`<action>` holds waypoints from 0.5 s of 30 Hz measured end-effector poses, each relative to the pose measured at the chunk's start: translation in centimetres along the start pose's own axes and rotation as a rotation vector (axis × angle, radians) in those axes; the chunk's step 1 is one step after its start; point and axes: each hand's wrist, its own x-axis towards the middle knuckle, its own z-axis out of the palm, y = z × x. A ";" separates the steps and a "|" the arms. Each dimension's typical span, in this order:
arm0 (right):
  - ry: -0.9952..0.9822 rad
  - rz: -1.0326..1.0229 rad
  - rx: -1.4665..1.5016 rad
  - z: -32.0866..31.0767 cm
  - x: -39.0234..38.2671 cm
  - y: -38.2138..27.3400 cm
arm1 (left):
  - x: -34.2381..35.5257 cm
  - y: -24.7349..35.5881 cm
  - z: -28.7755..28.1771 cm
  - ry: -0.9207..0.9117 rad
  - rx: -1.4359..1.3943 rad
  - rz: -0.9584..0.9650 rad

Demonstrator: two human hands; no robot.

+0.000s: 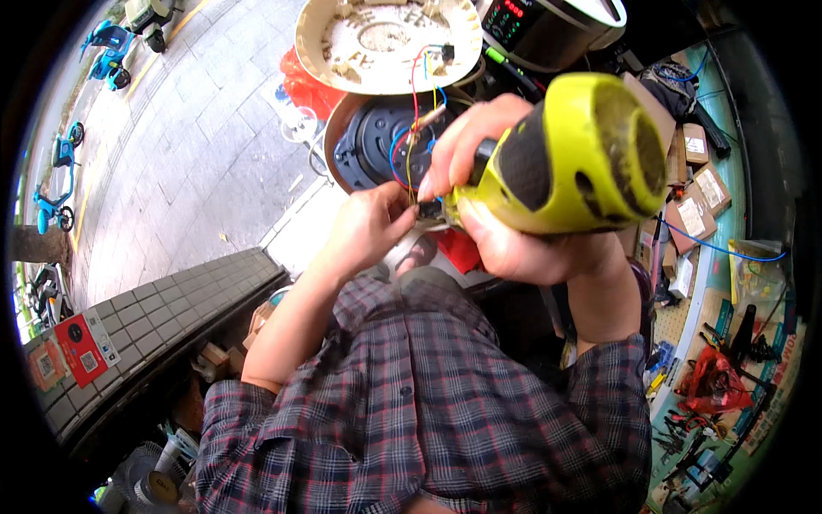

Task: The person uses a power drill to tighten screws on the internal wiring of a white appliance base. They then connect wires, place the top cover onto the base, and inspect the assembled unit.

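While the right hand (pixel 514 231) wraps tight around a yellow-green drill (pixel 565 158), its nose points left into the wiring under the open cooker base (pixel 377 146). Left hand (pixel 364 224) sits just beside the drill tip, fingers (pixel 398 214) pinched narrow on a small dark part there, too small to make out. Red, blue and yellow wires (pixel 415 103) run up from that spot to the cream lid (pixel 385 43) tipped open above. Checked sleeves fill the lower view; grey paving lies off to the left.
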 end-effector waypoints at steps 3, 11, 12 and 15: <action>-0.001 0.004 -0.060 -0.2 0.3 0.0 | 0.1 -0.7 0.3 0.016 -0.012 0.025; -0.009 0.091 -0.047 -0.3 1.0 -1.3 | 0.1 -1.1 0.4 -0.009 -0.032 -0.030; -0.009 0.090 -0.051 -0.6 1.3 -1.4 | 0.3 -1.0 0.3 -0.004 -0.033 -0.023; -0.031 0.101 -0.069 -1.0 1.5 -1.2 | 0.1 -0.8 0.0 0.006 -0.010 -0.019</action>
